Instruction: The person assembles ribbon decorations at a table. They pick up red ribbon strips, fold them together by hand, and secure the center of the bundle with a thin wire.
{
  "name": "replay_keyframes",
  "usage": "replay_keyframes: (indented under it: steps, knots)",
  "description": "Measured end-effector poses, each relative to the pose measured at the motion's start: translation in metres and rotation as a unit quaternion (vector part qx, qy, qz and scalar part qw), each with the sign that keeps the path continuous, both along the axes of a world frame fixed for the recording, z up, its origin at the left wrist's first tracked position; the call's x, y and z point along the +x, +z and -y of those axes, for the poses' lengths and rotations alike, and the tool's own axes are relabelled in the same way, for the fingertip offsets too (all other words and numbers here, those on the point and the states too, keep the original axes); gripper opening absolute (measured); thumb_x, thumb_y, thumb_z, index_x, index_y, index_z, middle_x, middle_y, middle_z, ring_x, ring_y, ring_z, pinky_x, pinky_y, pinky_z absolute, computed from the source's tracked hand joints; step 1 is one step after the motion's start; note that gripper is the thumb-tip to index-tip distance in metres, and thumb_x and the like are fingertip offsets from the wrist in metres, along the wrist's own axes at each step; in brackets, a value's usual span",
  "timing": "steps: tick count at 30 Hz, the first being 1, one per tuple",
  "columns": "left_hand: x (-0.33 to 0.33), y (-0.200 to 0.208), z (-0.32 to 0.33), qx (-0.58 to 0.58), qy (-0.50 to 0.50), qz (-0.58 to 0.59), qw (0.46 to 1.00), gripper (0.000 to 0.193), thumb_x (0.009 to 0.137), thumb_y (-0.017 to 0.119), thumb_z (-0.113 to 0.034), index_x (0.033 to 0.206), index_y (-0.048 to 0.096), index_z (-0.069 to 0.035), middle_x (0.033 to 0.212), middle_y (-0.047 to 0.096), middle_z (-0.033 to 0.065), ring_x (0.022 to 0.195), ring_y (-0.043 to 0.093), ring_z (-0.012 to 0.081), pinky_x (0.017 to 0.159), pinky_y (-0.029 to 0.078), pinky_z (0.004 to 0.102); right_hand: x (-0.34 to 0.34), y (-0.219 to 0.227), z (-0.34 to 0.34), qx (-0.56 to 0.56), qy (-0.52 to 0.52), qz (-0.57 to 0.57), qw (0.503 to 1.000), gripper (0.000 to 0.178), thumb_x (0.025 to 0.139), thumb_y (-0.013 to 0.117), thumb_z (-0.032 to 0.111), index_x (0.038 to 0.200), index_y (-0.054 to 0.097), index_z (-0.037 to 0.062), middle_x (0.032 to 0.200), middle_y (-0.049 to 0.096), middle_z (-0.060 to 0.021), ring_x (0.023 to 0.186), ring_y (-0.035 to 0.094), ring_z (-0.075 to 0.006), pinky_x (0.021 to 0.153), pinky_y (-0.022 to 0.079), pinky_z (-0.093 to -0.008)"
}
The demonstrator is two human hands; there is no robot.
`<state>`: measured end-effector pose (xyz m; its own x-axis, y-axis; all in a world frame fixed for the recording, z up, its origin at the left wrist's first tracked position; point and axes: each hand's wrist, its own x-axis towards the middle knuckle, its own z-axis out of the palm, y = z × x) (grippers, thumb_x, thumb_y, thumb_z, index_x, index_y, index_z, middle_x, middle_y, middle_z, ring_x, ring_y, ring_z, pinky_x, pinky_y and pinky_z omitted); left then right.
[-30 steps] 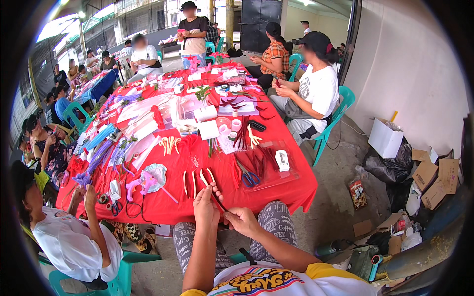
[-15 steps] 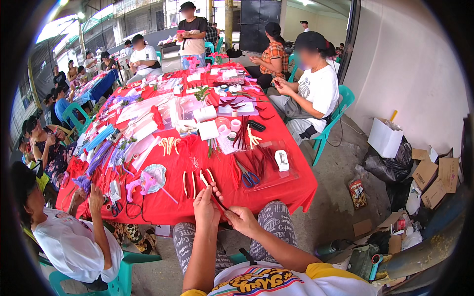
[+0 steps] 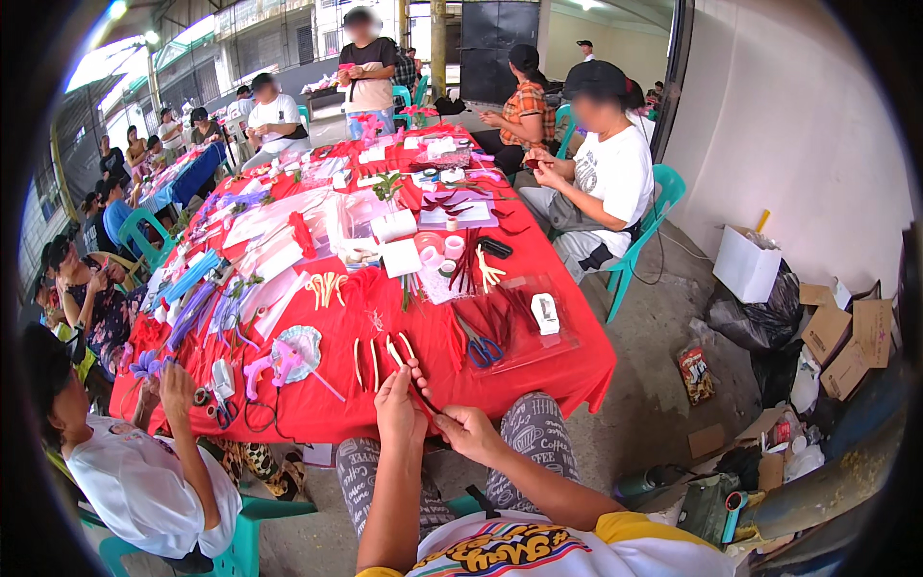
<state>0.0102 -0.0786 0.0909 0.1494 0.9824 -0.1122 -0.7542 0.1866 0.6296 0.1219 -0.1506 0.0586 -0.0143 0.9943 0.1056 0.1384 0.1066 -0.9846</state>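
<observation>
Just past the near table edge, above my lap, my left hand [image 3: 401, 402] pinches one end of a thin dark red pipe cleaner [image 3: 423, 399]. My right hand [image 3: 469, 433] grips its lower end, with thumb and fingers pressed together. Part of the strip is hidden by my fingers. Directly beyond my left hand, several short cream pipe cleaners [image 3: 375, 365] lie side by side on the red cloth. To the right of them rest scissors with blue handles [image 3: 485, 352], their blades among dark red pipe cleaners [image 3: 502, 322].
The red-covered table [image 3: 433, 385] also carries a pink glue gun [image 3: 279, 365], a white tape dispenser [image 3: 545, 313] and pink rolls [image 3: 452, 248]. A co-worker [image 3: 144, 471] at my left holds a purple flower. Another person [image 3: 611, 173] sits at the right side. Boxes and bags [image 3: 827, 337] lie on the floor.
My hands have shifted only slightly, the right one closer to the left, still holding the dark red pipe cleaner. The co-worker at my left has turned the purple flower a little.
</observation>
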Motion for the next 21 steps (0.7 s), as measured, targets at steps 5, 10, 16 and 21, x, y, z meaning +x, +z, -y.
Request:
replay_keyframes:
  steps: [5,10,16,21]
  knots:
    - [0.0016,0.0002,-0.0004,0.002,-0.004,-0.003,1.000,0.015,0.093,0.053,-0.011,0.098,0.060,0.001,0.080,0.060,0.0032,0.066,0.054,0.0102,0.057,0.046,0.0232,0.0008,0.0002,0.0006,-0.002,0.002,-0.003,1.000,0.028,0.095,0.053,0.020,0.072,0.053,0.0033,0.059,0.049,0.0017,0.054,0.044,-0.0051,0.047,0.036,-0.0240]
    - [0.0015,-0.0007,-0.0013,0.002,-0.003,-0.007,1.000,0.015,0.093,0.053,-0.011,0.098,0.060,0.001,0.080,0.060,0.0030,0.066,0.054,0.0101,0.056,0.046,0.0228,0.0011,0.0031,0.0011,0.007,0.006,0.001,1.000,0.029,0.094,0.053,0.020,0.071,0.053,0.0032,0.059,0.049,0.0016,0.053,0.043,-0.0058,0.047,0.035,-0.0246]
    - [0.0020,0.0007,-0.0007,0.004,-0.003,-0.010,1.000,0.016,0.094,0.053,-0.012,0.099,0.061,0.001,0.080,0.061,0.0029,0.066,0.055,0.0101,0.056,0.046,0.0230,0.0017,0.0036,0.0010,0.007,0.010,0.001,1.000,0.029,0.094,0.054,0.021,0.071,0.053,0.0030,0.058,0.049,0.0013,0.052,0.044,-0.0062,0.047,0.035,-0.0249]
    - [0.0022,0.0004,-0.0014,0.003,-0.002,-0.014,1.000,0.016,0.094,0.052,-0.012,0.099,0.061,0.001,0.080,0.061,0.0030,0.066,0.054,0.0101,0.055,0.046,0.0229,0.0015,-0.0020,-0.0014,0.014,0.006,0.001,1.000,0.029,0.094,0.054,0.021,0.072,0.054,0.0026,0.058,0.049,0.0013,0.053,0.043,-0.0058,0.047,0.035,-0.0248]
